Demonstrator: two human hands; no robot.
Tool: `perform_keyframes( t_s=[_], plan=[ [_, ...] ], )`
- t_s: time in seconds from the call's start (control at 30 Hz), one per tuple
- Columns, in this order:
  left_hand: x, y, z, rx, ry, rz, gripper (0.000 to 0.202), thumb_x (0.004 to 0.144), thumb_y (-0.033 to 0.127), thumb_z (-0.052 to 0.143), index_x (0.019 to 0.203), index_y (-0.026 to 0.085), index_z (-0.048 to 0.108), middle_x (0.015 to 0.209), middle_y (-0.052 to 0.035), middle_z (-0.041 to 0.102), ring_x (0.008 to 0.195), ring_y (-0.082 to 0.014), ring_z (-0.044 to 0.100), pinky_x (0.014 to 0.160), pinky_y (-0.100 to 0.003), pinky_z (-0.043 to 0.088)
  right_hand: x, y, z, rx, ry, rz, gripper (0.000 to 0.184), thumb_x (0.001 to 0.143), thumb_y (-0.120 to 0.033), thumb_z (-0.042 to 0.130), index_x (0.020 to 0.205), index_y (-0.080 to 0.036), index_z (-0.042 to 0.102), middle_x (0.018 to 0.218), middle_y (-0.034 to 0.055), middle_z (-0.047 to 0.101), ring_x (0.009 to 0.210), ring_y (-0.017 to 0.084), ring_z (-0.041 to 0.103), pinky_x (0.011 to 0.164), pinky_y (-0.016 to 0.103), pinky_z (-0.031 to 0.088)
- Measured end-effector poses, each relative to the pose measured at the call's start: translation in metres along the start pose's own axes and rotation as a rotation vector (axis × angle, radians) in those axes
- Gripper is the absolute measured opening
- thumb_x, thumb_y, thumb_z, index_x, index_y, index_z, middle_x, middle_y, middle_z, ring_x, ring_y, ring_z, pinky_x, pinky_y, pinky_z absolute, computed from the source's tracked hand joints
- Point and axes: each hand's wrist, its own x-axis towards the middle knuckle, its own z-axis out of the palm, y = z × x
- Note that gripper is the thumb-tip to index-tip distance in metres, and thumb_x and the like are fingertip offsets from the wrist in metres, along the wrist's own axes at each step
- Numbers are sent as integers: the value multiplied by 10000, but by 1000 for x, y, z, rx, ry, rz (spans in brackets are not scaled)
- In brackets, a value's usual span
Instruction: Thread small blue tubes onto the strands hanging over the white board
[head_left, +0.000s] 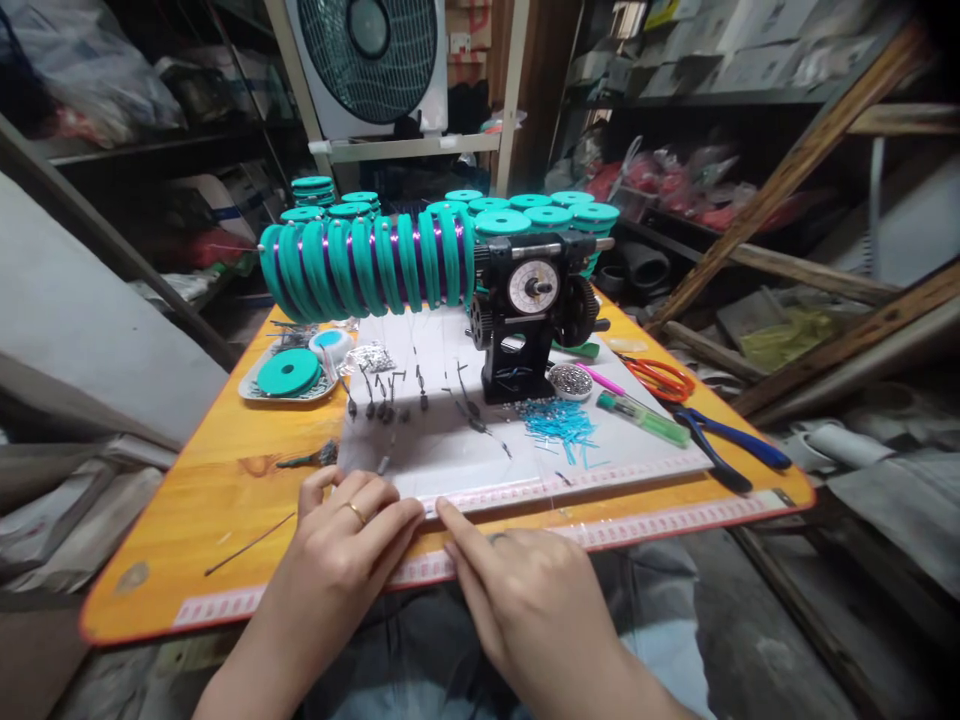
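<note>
My left hand [347, 535] rests at the near edge of the white mat [637, 455], fingers together and pointing right, a ring on one finger. My right hand [517, 590] lies beside it with the index finger touching the mat's front edge near the left fingertips. Whether a thin line is pinched between them is too fine to tell. Behind them, thin lines with small dark sinkers [382, 395] run up to a row of teal spools [367, 265] on a black winding machine [529, 320] with a dial.
An orange table [225, 480] holds a tray [251, 392] with a teal disc, a pile of blue tube pieces [559, 425], a green lighter [645, 417], orange scissors [660, 378], blue-handled pliers [731, 440] and a small tin of beads [570, 380]. A fan [367, 60] stands behind; cluttered shelves surround.
</note>
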Motion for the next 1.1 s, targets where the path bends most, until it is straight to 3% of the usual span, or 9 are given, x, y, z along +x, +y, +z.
perform_keyframes(
  t_s=[0.13, 0.27, 0.43, 0.7, 1.1],
  plan=[
    [2, 0, -1, -3, 9, 18, 110, 937, 116, 568, 931, 197, 642, 800, -1, 643, 763, -172, 571, 846, -382, 302, -6, 10, -3, -135, -10, 3, 394, 898, -207, 586, 1282, -166, 663, 545, 3, 628, 477, 179, 600, 524, 325, 265],
    [3, -2, -1, 1, 14, 49, 130, 945, 117, 540, 936, 192, 646, 800, -8, 639, 750, -175, 571, 844, -375, 312, -17, 29, -13, -177, 24, 42, 379, 979, -288, 491, 1302, -167, 650, 547, 2, 618, 483, 196, 600, 531, 339, 280],
    [1, -6, 1, -19, 14, 83, 145, 967, 156, 506, 954, 189, 646, 811, -28, 627, 760, -189, 566, 827, -373, 317, -29, 44, -18, -207, 44, 95, 400, 1032, -284, 387, 1302, -144, 646, 549, 5, 613, 481, 190, 601, 527, 341, 300],
    [-4, -14, 7, -4, 2, 135, 263, 1013, 240, 409, 992, 206, 668, 822, -46, 651, 769, -215, 552, 817, -405, 322, -34, 49, -17, -95, 8, 133, 403, 1034, -307, 407, 1362, -158, 587, 582, -16, 645, 505, 184, 621, 522, 338, 339],
    [1, -15, 7, -55, 10, 112, 105, 955, 173, 554, 982, 207, 649, 766, -6, 590, 711, -166, 511, 822, -369, 333, -37, 50, -15, -37, 6, 149, 399, 1030, -288, 419, 1380, -166, 570, 581, -23, 646, 503, 179, 624, 527, 331, 346]
  ],
)
